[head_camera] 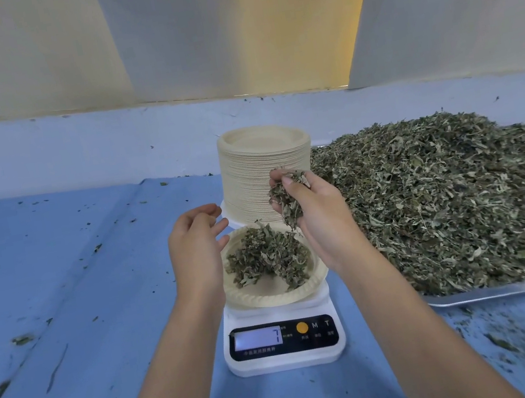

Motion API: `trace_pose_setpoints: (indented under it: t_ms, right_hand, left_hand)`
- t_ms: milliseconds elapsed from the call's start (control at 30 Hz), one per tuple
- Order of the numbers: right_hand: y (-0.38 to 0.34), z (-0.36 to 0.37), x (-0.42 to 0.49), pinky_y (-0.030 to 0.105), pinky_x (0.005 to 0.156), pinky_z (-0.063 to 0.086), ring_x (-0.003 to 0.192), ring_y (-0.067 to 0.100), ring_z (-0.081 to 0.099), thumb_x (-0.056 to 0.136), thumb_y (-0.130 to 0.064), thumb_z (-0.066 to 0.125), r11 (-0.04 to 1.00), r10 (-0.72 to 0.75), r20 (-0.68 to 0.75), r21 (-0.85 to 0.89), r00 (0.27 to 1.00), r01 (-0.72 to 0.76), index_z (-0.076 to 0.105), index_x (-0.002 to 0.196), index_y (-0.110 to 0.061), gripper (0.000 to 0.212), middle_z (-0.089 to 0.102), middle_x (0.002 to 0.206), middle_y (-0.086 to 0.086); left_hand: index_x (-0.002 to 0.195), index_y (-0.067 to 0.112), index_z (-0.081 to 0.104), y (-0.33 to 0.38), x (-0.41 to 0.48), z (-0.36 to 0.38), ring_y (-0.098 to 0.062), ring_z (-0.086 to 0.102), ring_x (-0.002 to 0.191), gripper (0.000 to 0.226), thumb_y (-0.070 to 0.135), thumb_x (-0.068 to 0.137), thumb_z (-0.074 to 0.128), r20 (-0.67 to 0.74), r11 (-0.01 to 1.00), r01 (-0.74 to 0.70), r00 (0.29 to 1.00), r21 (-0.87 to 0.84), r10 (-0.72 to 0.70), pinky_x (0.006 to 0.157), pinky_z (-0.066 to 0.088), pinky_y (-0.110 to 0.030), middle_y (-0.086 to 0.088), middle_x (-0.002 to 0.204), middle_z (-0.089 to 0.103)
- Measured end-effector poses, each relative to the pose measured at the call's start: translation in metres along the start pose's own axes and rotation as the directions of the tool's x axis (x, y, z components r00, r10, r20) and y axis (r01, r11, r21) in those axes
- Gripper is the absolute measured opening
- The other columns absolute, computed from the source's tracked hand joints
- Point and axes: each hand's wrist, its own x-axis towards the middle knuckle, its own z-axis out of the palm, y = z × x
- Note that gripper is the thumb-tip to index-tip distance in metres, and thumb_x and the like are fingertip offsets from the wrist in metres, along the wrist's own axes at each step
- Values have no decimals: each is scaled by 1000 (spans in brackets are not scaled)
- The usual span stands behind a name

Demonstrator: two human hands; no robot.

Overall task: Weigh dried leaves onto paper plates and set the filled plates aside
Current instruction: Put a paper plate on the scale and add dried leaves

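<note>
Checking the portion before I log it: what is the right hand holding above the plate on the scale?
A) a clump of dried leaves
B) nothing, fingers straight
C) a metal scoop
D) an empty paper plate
A: the right hand grips a clump of dried leaves above the paper plate that sits on the scale, while the left hand beside it holds nothing.
</note>
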Motion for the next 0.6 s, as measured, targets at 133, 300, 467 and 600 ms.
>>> trace_pose_setpoints:
  t_ms: [133,300,467,600]
  right_hand:
    - [0,1,-1,32,90,51,100,10,58,98,-10,48,999,-20,12,-46,1000,20,66,91,-20,22,64,105,-4]
    - [1,2,0,29,87,52,103,12,59,99,-10,47,999,-14,20,-50,1000,15,65,91,-22,23,65,105,-5]
    - [1,1,0,26,77,50,86,12,59,99,-8,46,994,33,6,105,999,-34,66,93,-15,22,63,95,0]
    - [-3,-9,2,26,66,42,64,10,54,100,-9,44,994,83,-135,78,987,-73,66,94,-13,23,62,78,-2]
  left_hand:
    - [103,10,61,0,0,1,-13,65,98,27,4,94,37,0,1000,-1,1000,4,1,77,52,-23,-3,110,65]
    - [103,10,62,0,0,0,-12,65,97,27,4,94,37,-1,1000,-1,1000,5,1,77,52,-23,-3,110,65]
    - [100,12,61,2,-2,1,-13,65,98,25,4,94,38,5,1000,-4,1000,-1,4,76,52,-23,-2,108,65]
    - [101,10,61,3,-7,6,-14,65,98,25,4,94,38,57,1000,-2,998,-10,2,76,52,-22,-2,106,66]
